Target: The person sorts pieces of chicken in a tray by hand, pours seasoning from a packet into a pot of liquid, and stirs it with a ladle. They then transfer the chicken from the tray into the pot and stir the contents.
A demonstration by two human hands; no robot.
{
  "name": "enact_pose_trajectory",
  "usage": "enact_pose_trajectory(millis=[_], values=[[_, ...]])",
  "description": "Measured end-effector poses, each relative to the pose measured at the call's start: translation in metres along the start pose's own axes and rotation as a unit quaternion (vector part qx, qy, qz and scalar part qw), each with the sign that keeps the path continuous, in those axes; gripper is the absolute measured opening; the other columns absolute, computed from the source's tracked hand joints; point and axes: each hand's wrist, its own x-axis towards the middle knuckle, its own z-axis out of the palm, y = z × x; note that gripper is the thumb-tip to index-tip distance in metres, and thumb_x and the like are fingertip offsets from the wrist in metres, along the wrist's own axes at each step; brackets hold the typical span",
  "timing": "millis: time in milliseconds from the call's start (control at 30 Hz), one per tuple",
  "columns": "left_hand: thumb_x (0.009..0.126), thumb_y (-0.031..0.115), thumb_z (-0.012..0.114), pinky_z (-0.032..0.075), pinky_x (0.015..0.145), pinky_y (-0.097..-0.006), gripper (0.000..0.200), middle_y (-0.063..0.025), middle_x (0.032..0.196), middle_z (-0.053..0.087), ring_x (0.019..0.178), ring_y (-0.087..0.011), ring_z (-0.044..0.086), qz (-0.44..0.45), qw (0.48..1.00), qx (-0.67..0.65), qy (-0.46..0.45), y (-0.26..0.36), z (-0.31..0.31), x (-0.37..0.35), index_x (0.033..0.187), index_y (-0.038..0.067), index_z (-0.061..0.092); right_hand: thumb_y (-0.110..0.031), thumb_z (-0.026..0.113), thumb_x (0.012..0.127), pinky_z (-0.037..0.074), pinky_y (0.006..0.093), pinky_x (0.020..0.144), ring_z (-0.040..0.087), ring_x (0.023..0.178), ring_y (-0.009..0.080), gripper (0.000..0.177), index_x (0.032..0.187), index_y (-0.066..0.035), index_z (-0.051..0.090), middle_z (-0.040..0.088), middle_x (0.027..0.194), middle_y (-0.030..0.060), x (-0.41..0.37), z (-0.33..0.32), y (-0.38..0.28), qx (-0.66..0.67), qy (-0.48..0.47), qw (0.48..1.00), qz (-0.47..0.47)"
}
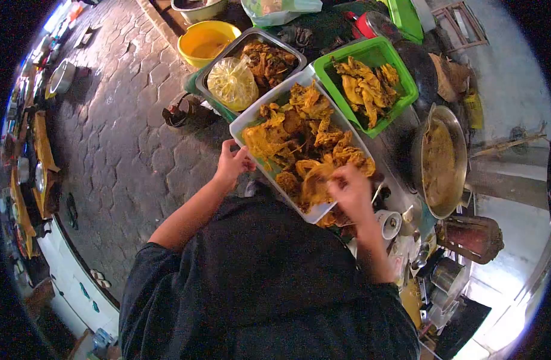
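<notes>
Our left hand (pixel 232 164), fingers apart, flanks a rectangular tub (pixel 319 213) of craggy meat (pixel 281 135). Our right hand (pixel 352 191) blurs; we cannot tell its fingers' grip.

The 1 camera, worn on the head, faced forward and steeply down over a black-clothed torso (pixel 269 282), its wide view curving into a round border. The near corner of a translucent white rectangular plastic tub (pixel 319 212) lay close, just below the view's middle; grey stone paving (pixel 128 135) stretched away at left.
</notes>
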Motion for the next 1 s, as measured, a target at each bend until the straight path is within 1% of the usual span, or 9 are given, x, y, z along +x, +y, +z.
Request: enact_pose_trajectory(millis=[67, 167, 233, 500, 767, 833, 900, 967, 1000], values=[[0.092, 0.015, 0.051, 0.050, 0.051, -0.0348, 0.040, -0.0154, 0.081, 0.056, 0.061, -0.0216, 0.059, -0.002, 1.000, 0.004, 0.006, 0.000, -0.001, 0.001, 0.119, 0.003, 0.025, -0.007, 0.062, 0.073, 0.048, 0.0391, 0.070, 0.057, 0.084, 0.0302, 0.023, 0.094, -0.008, 0.054, 0.054, 0.090, 0.0108, -0.011, 0.019, -0.005, -0.054, -0.094, 0.992, -0.070], [0.092, 0.016, 0.052, 0.050, 0.054, -0.0369, 0.041, -0.0143, 0.079, 0.056, 0.060, -0.0241, 0.058, 0.005, 1.000, 0.012, 0.008, -0.004, -0.001, 0.005, 0.121, 0.006, 0.024, -0.010, 0.062, 0.073, 0.047, 0.0411, 0.074, 0.055, 0.091, 0.0303, 0.027, 0.099, -0.009, 0.053, 0.052, 0.096, 0.0094, -0.013, 0.043, -0.008, -0.149, -0.117, 0.970, -0.154], [0.092, 0.016, 0.052, 0.050, 0.055, -0.0367, 0.041, -0.0140, 0.080, 0.057, 0.062, -0.0235, 0.058, -0.009, 1.000, 0.013, 0.020, 0.003, 0.002, 0.000, 0.121, 0.006, 0.025, -0.015, 0.063, 0.073, 0.046, 0.0408, 0.080, 0.053, 0.097, 0.0305, 0.034, 0.105, -0.010, 0.052, 0.051, 0.104, 0.0086, -0.012, 0.045, -0.007, -0.183, -0.153, 0.962, -0.135], [0.092, 0.015, 0.051, 0.051, 0.054, -0.0356, 0.040, -0.0154, 0.080, 0.056, 0.061, -0.0212, 0.058, 0.004, 1.000, 0.008, 0.010, 0.000, 0.000, 0.002, 0.119, 0.002, 0.026, -0.023, 0.062, 0.081, 0.044, 0.0392, 0.085, 0.053, 0.101, 0.0336, 0.042, 0.120, -0.013, 0.051, 0.054, 0.112, 0.0134, 0.014, 0.036, -0.012, -0.038, -0.163, 0.986, -0.007], [0.092, 0.016, 0.051, 0.051, 0.055, -0.0360, 0.042, -0.0151, 0.079, 0.055, 0.061, -0.0212, 0.058, 0.001, 0.999, 0.034, 0.032, 0.001, 0.003, 0.001, 0.121, 0.002, 0.025, -0.023, 0.058, 0.081, 0.045, 0.0420, 0.080, 0.055, 0.098, 0.0331, 0.030, 0.107, -0.008, 0.056, 0.056, 0.107, 0.0125, 0.113, 0.094, -0.015, -0.114, -0.033, 0.990, -0.080], [0.092, 0.016, 0.051, 0.051, 0.056, -0.0359, 0.043, -0.0147, 0.080, 0.055, 0.062, -0.0210, 0.059, -0.002, 1.000, 0.014, 0.016, 0.004, 0.002, -0.002, 0.122, 0.002, 0.024, -0.016, 0.057, 0.078, 0.048, 0.0433, 0.077, 0.058, 0.089, 0.0339, 0.021, 0.095, -0.004, 0.058, 0.059, 0.092, 0.0153, 0.132, 0.105, -0.023, -0.163, -0.171, 0.960, -0.154], [0.092, 0.016, 0.051, 0.052, 0.056, -0.0358, 0.042, -0.0146, 0.080, 0.055, 0.062, -0.0210, 0.059, -0.004, 1.000, 0.013, 0.019, 0.003, 0.002, -0.001, 0.122, 0.002, 0.025, -0.011, 0.054, 0.076, 0.048, 0.0440, 0.076, 0.059, 0.086, 0.0336, 0.016, 0.090, -0.004, 0.059, 0.061, 0.085, 0.0147, 0.143, 0.115, -0.025, -0.205, -0.233, 0.943, -0.117], [0.092, 0.016, 0.051, 0.052, 0.056, -0.0357, 0.042, -0.0144, 0.080, 0.054, 0.061, -0.0210, 0.059, -0.008, 1.000, 0.011, 0.022, 0.001, 0.002, 0.000, 0.122, 0.002, 0.025, -0.010, 0.053, 0.078, 0.046, 0.0433, 0.084, 0.055, 0.099, 0.0342, 0.026, 0.103, -0.003, 0.060, 0.058, 0.109, 0.0163, 0.155, 0.120, -0.015, -0.235, -0.220, 0.942, -0.096], [0.092, 0.017, 0.051, 0.051, 0.055, -0.0365, 0.041, -0.0136, 0.079, 0.055, 0.061, -0.0216, 0.058, -0.008, 1.000, 0.016, 0.021, 0.000, 0.001, 0.001, 0.120, 0.003, 0.025, -0.005, 0.051, 0.078, 0.044, 0.0424, 0.089, 0.053, 0.103, 0.0345, 0.030, 0.107, -0.002, 0.057, 0.053, 0.118, 0.0176, 0.158, 0.112, -0.016, -0.201, -0.150, 0.957, -0.146]])
